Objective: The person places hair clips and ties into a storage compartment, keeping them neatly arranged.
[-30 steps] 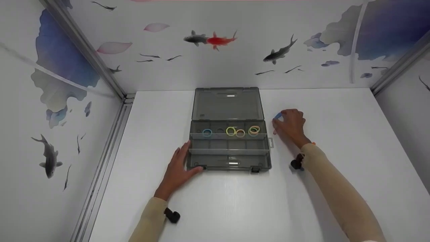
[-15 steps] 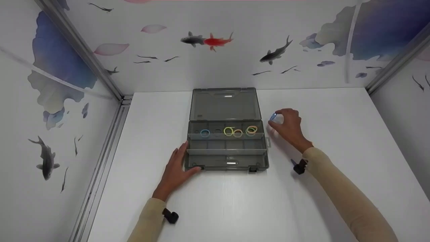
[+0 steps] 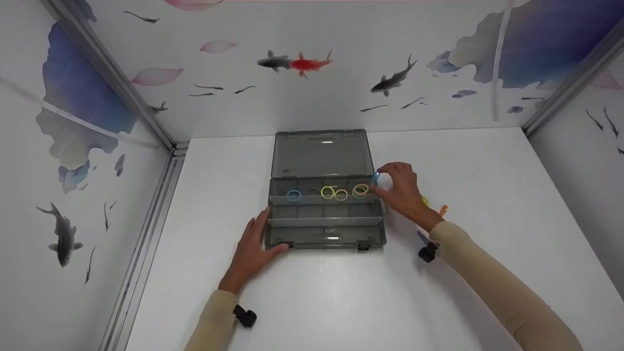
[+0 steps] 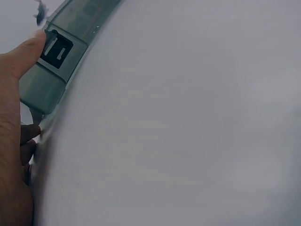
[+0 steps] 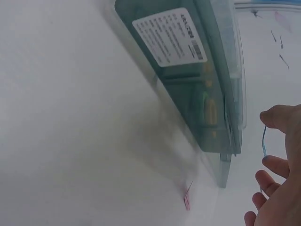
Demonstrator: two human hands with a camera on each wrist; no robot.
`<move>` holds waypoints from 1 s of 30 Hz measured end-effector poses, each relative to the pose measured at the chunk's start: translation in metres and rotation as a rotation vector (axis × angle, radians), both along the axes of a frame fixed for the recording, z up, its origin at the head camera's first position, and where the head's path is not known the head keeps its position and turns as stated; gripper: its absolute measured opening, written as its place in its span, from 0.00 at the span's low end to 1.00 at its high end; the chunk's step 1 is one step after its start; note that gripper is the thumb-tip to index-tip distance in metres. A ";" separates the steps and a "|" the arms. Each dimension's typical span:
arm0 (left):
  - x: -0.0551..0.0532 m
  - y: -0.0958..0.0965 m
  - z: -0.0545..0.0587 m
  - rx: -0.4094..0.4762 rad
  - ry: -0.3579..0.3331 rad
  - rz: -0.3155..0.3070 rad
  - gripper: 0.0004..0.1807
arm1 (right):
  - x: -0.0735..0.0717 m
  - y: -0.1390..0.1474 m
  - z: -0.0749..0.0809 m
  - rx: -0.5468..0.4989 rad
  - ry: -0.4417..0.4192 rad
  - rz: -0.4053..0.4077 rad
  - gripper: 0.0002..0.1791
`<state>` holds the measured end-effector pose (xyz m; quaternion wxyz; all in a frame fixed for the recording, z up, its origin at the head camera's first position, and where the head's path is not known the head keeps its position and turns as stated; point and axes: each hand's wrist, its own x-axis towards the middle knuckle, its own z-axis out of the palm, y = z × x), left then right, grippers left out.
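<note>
Illumination in the head view is diffuse and moderate, with a pale sheen on the table (image 3: 324, 292). Narrow glare strips mark the lid (image 3: 317, 158) and front compartment (image 3: 312, 237). A soft shadow runs beside the right sleeve (image 3: 492, 278). Both wrist views are hazy; the left renders the box (image 4: 91, 21) edge curved, and print on the label (image 5: 170, 37) is blurred in the right.

Pinches a thin blue ring (image 3: 376, 178) upright in the right hand (image 3: 402, 192), just beside a translucent grey box (image 3: 302, 236). Lies open, touched at its left by the left hand (image 3: 252, 254); holds blue, yellow and orange rings (image 3: 334, 192) in the rear compartment (image 3: 279, 188), some overlapping.
</note>
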<state>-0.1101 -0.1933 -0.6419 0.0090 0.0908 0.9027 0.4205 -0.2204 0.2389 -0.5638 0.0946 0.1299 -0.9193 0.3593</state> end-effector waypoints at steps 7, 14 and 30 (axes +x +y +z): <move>0.001 -0.001 -0.002 0.002 -0.015 0.012 0.60 | 0.011 -0.019 0.002 0.021 0.055 0.118 0.24; 0.000 -0.002 -0.002 -0.005 0.017 -0.008 0.61 | 0.016 -0.036 -0.001 0.056 0.090 0.214 0.24; -0.001 -0.001 -0.003 -0.029 0.018 -0.004 0.61 | 0.016 -0.074 -0.004 0.085 0.115 0.306 0.26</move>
